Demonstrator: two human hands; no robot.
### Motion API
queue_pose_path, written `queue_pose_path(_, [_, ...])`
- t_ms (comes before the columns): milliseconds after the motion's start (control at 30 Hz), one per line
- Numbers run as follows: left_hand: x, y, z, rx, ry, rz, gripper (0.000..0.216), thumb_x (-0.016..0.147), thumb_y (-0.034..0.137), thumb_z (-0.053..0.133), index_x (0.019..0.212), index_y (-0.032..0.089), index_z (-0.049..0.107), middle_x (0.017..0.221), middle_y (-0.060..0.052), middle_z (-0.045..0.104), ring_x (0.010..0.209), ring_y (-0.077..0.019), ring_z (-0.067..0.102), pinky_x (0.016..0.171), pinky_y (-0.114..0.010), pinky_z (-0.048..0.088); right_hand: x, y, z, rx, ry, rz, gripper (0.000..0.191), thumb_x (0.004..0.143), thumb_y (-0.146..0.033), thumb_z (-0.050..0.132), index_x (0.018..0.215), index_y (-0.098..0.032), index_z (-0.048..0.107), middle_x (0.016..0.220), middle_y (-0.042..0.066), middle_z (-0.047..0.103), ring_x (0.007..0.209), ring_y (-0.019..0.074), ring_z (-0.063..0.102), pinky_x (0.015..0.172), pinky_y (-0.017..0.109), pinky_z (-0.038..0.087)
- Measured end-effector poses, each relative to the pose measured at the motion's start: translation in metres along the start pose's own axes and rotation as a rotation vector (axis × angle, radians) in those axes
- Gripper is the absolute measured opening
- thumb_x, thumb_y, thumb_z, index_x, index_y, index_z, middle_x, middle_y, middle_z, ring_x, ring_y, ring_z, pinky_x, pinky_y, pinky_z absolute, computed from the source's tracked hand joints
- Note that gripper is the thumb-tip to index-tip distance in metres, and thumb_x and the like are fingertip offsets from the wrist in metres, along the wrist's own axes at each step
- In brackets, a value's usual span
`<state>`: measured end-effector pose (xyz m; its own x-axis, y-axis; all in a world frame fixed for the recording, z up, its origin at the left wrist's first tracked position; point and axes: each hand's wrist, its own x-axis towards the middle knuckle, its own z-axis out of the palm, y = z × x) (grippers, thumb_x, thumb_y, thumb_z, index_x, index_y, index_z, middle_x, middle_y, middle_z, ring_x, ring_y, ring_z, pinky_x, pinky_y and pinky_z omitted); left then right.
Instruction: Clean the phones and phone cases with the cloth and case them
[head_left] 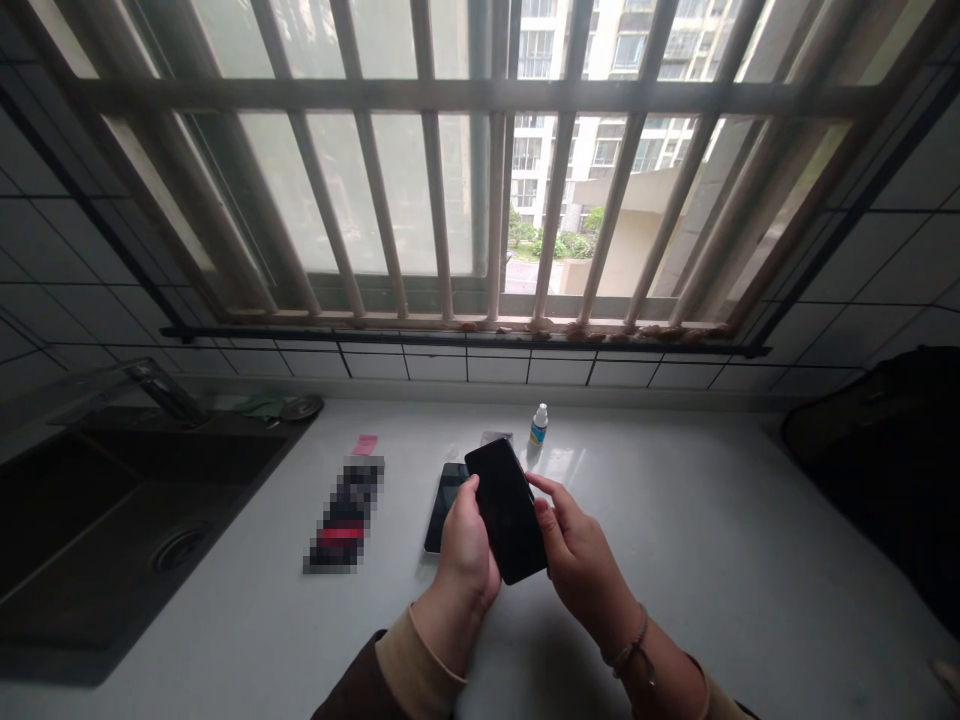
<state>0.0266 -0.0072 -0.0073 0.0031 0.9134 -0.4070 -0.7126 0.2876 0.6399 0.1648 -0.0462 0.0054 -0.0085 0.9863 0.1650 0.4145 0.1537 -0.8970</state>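
Observation:
A black smartphone with a dark screen is held up over the counter, tilted, between both hands. My left hand is closed round its left edge, the thumb along the side. On the right edge, the fingers and thumb of my right hand grip the phone too. Behind my left hand, a second dark phone lies on the counter, partly covered. A small white spray bottle with a blue and yellow label stands beyond the held phone. Partly hidden behind the phone is a small pale flat item.
A dark sink with a faucet is at left. Beside it on the white counter lie a pixelated dark item and a pink slip. A black bag-like shape stands at right. A barred window rises behind.

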Motion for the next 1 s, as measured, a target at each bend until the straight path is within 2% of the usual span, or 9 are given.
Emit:
queue_pose_path(100, [0.0, 0.003, -0.002, 0.038, -0.033, 0.053, 0.048, 0.095, 0.056, 0.072, 0.122, 0.016, 0.073, 0.111, -0.015, 0.08, 0.102, -0.029, 0.078, 0.093, -0.042, 0.063, -0.001, 0.002, 0.001, -0.09, 0.02, -0.051, 0.049, 0.112, -0.05, 0.035, 0.144, -0.025, 0.063, 0.07, 0.0, 0.071, 0.06, 0.0204, 0.067, 0.055, 0.028, 0.045])
queue_pose_path(233, [-0.003, 0.008, -0.002, 0.09, -0.054, 0.106, 0.051, 0.086, 0.054, 0.084, 0.121, 0.018, 0.071, 0.109, -0.013, 0.079, 0.101, -0.0277, 0.078, 0.094, -0.042, 0.063, -0.001, 0.008, 0.003, -0.147, 0.027, -0.119, 0.047, 0.112, -0.049, 0.036, 0.143, -0.025, 0.062, 0.07, 0.0, 0.07, 0.058, 0.0191, 0.066, 0.055, 0.027, 0.045])
queue_pose_path(400, [-0.006, 0.012, 0.002, 0.077, -0.08, 0.135, 0.051, 0.085, 0.051, 0.086, 0.119, 0.017, 0.071, 0.111, -0.013, 0.079, 0.101, -0.0274, 0.077, 0.094, -0.042, 0.062, 0.0, 0.015, 0.005, -0.196, 0.069, -0.158, 0.047, 0.112, -0.05, 0.038, 0.138, -0.021, 0.063, 0.066, -0.003, 0.064, 0.055, 0.0174, 0.063, 0.054, 0.026, 0.043])
queue_pose_path(600, [-0.011, 0.014, 0.006, 0.059, -0.117, 0.151, 0.049, 0.086, 0.05, 0.086, 0.119, 0.016, 0.072, 0.112, -0.013, 0.079, 0.102, -0.0268, 0.076, 0.094, -0.04, 0.061, 0.0, 0.014, 0.003, -0.173, 0.114, -0.145, 0.047, 0.111, -0.053, 0.039, 0.132, -0.021, 0.066, 0.066, -0.002, 0.064, 0.054, 0.0172, 0.062, 0.053, 0.026, 0.042])
queue_pose_path(733, [-0.011, 0.017, 0.008, 0.009, -0.099, 0.167, 0.048, 0.089, 0.051, 0.083, 0.12, 0.016, 0.073, 0.112, -0.012, 0.079, 0.101, -0.0248, 0.076, 0.095, -0.038, 0.06, -0.002, 0.007, 0.001, -0.06, 0.108, -0.047, 0.055, 0.111, -0.061, 0.032, 0.129, -0.022, 0.067, 0.062, -0.001, 0.064, 0.055, 0.0204, 0.065, 0.054, 0.028, 0.046])
queue_pose_path(833, [-0.011, 0.016, 0.01, -0.087, -0.094, 0.17, 0.044, 0.091, 0.044, 0.083, 0.125, 0.019, 0.072, 0.126, -0.012, 0.076, 0.116, -0.0247, 0.072, 0.105, -0.037, 0.057, -0.002, 0.008, 0.007, 0.153, 0.087, 0.073, 0.064, 0.107, -0.071, 0.031, 0.122, -0.021, 0.068, 0.064, 0.0, 0.067, 0.054, 0.021, 0.066, 0.053, 0.029, 0.049])
queue_pose_path(900, [-0.014, 0.015, 0.011, -0.085, -0.159, 0.151, 0.043, 0.091, 0.038, 0.084, 0.128, 0.02, 0.072, 0.132, -0.012, 0.074, 0.123, -0.0249, 0.069, 0.11, -0.036, 0.054, 0.001, 0.013, 0.011, 0.329, 0.137, 0.174, 0.069, 0.104, -0.076, 0.031, 0.116, -0.019, 0.068, 0.064, 0.001, 0.067, 0.051, 0.0207, 0.063, 0.049, 0.03, 0.049])
queue_pose_path(1000, [-0.021, 0.016, 0.012, 0.005, -0.258, 0.15, 0.045, 0.089, 0.033, 0.086, 0.13, 0.023, 0.071, 0.129, -0.01, 0.075, 0.123, -0.0256, 0.069, 0.108, -0.035, 0.055, 0.01, 0.024, 0.008, 0.448, 0.314, 0.286, 0.071, 0.101, -0.081, 0.035, 0.11, -0.019, 0.069, 0.073, 0.004, 0.072, 0.056, 0.0221, 0.066, 0.046, 0.03, 0.049])
